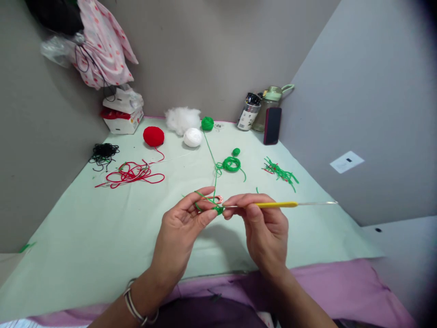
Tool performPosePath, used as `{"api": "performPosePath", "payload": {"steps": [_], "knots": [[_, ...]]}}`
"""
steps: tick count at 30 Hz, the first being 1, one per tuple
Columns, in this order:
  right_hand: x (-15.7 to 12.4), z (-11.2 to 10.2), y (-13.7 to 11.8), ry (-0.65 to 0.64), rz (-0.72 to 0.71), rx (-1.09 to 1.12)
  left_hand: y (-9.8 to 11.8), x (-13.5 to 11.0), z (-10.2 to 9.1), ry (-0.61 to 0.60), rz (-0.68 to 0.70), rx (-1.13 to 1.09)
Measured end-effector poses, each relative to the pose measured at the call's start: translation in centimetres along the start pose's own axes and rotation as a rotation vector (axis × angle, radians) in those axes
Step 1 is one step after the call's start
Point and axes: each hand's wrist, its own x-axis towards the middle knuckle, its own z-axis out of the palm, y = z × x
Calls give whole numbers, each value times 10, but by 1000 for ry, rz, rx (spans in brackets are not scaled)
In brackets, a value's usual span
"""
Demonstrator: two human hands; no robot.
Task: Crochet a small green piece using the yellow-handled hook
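Between the thumb and fingers of my left hand (184, 225) is a small green crochet piece (219, 210), with green yarn looped over the fingers. My right hand (264, 223) pinches a crochet hook with a yellow handle (276, 205). The hook's metal tip meets the green piece, though the exact stitch is too small to make out. From the left fingers a green strand runs up the table to a green yarn ball (207, 123). A pair of small orange-handled scissors (218, 199) appears to lie just behind my left fingertips.
Coiled green yarn (231, 164) and a small green ball (236, 151) lie ahead. Green scraps (280, 173) are at right. A red ball (153, 136), tangled red yarn (131, 175), black yarn (104, 154), white ball (193, 137) and stuffing (182, 120) lie left. A phone (272, 126) leans by a bottle (262, 115).
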Motion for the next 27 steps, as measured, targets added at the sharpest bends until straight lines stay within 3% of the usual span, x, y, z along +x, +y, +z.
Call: {"api": "performPosePath", "payload": {"steps": [10,22,24,27], "knots": [[2,-3,1,-44,44,96,-1,-2,-1,-13,11,30],[-5,-1,-4,-58,-205,-219,-1,-2,3,23,36,51],[-5,-2,-5,-47,-187,-196,0,-2,3,21,35,57],[-3,-3,-3,-3,-46,-62,0,-2,1,7,29,55]]}}
